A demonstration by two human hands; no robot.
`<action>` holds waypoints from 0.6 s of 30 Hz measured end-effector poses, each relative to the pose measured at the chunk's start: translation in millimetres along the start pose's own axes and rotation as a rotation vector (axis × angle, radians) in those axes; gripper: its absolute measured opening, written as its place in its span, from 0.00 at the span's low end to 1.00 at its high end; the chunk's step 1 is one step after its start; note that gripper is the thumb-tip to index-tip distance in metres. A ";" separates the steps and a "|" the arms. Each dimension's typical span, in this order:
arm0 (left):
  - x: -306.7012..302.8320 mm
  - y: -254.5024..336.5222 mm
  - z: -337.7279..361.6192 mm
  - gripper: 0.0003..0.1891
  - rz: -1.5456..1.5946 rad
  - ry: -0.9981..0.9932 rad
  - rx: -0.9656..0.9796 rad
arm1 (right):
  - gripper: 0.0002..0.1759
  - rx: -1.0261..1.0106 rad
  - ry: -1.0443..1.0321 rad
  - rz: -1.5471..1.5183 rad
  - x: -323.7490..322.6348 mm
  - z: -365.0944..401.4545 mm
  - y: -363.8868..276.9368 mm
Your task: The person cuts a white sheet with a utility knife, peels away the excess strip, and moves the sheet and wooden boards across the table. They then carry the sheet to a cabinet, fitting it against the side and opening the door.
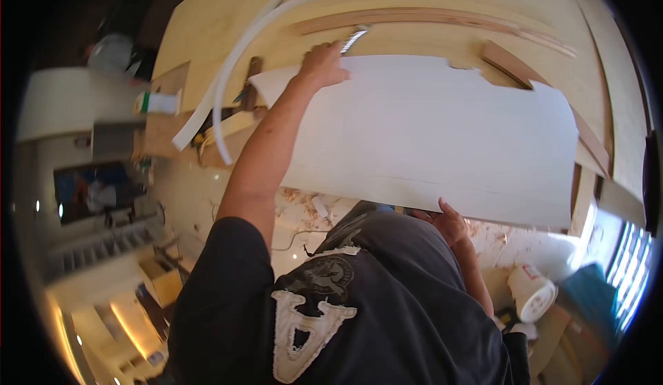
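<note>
A large white sheet [428,129] with a notched far edge lies across the wooden tabletop, its near edge by my body. My left hand [323,66] reaches over the sheet's far left part. Its fingers are curled at the near end of a short shiny metal strip [354,40], and its thumb is held apart, near the sheet's edge. I cannot make out what kind of tool the strip belongs to. My right hand [450,225] grips the sheet's near edge, thumb on top and the other fingers below, partly hidden.
Long thin wood strips [414,17] lie beyond the sheet. A brown board [507,64] sits at its far right corner. A curved white strip [224,95] hangs off the table's left side. Wood shavings [297,197] litter the floor; a white bucket [533,294] stands at right.
</note>
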State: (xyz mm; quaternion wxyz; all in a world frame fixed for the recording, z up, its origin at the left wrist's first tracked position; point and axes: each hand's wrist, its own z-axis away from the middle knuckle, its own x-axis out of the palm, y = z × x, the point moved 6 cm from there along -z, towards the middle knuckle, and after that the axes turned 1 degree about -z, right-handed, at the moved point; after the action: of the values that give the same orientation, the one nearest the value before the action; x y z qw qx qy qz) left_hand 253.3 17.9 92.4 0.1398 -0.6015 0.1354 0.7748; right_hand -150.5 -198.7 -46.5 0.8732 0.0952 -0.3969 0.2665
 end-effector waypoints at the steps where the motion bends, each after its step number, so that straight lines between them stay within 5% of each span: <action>1: 3.4 -9.7 5.5 0.36 -0.017 -0.010 0.003 | 0.30 0.025 -0.018 0.004 1.4 -1.9 4.1; 6: 8.0 -31.4 16.7 0.24 -0.030 -0.012 0.064 | 0.27 0.044 -0.071 -0.053 -0.8 -11.6 27.1; 12: -33.8 -6.5 21.9 0.17 -0.039 -0.262 0.238 | 0.26 -0.091 -0.010 0.014 20.5 -36.4 50.7; 15: -9.9 -14.2 11.7 0.17 0.253 -0.245 0.376 | 0.24 -0.261 0.222 -0.011 25.1 -49.3 68.0; 18: 7.4 7.6 27.8 0.15 0.046 -0.363 0.556 | 0.19 -0.435 0.569 0.240 23.4 -50.7 71.6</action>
State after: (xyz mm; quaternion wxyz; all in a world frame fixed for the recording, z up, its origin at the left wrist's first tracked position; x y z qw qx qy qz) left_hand 223.8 21.8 92.2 0.3031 -0.3892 0.3281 0.8056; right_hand -143.9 -110.3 -66.1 0.9109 -0.2174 -0.1941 0.2920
